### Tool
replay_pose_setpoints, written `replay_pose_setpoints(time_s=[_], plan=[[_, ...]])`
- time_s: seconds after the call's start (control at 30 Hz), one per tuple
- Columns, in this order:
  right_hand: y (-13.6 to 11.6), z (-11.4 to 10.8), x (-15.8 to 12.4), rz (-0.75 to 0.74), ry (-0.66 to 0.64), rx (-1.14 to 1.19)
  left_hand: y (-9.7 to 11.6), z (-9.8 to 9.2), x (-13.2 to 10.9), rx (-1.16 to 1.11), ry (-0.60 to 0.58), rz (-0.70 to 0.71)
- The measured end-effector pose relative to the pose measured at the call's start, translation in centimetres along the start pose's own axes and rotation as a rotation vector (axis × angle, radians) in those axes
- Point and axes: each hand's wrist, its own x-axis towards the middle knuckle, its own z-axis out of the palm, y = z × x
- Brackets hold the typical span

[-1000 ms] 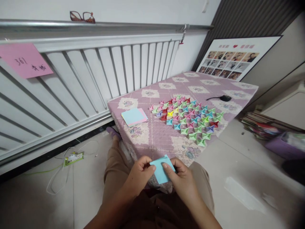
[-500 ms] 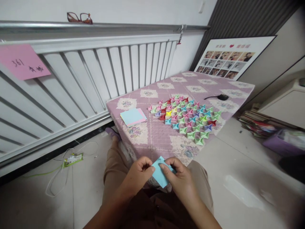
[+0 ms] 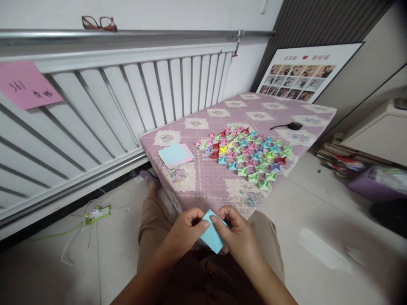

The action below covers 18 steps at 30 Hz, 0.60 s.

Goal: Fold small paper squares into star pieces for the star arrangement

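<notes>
A partly folded light-blue sheet of origami paper [image 3: 212, 238] is held over my lap, in front of the table's near edge. My left hand [image 3: 187, 231] pinches its left edge between thumb and fingers. On the other side, my right hand [image 3: 237, 231] grips it, the thumb pressed on the upper face and the fingers behind. A stack of square paper [image 3: 173, 156], light blue on top with pink and yellow edges showing, lies on the table's left side. Rows of small folded paper pieces [image 3: 244, 154] in green, pink, blue, red, yellow and purple stand on the tablecloth.
The table has a purple floral cloth [image 3: 210, 180]. A black object with a cord [image 3: 294, 126] lies on its right side. A radiator [image 3: 133, 93] runs along the left, with glasses [image 3: 99, 23] on the pipe above. A power strip [image 3: 98, 214] and cables lie on the floor.
The blue paper has turned slightly in my hands, and my right thumb and fingers have shifted a little left toward its top corner. The view has moved slightly.
</notes>
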Motion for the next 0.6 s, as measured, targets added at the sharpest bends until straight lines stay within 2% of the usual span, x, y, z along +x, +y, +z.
replay_pose_setpoints(time_s=[0.13,0.27,0.47,0.6], plan=[[-0.4,0.2,0.1,0.034,0.015,0.058,-0.1,0.2,0.2,-0.039,-0.001,0.002],[-0.4,0.1,0.4,0.068,0.030,0.244,-0.1,0.3,0.4,-0.062,0.110,0.004],[0.3,0.6,0.0,0.246,-0.118,0.389,-1.2,0.5,0.5,-0.208,0.263,0.060],[0.7,1.0,-0.1,0.222,-0.119,0.383,-1.8,0.6,0.4,-0.254,0.278,0.069]])
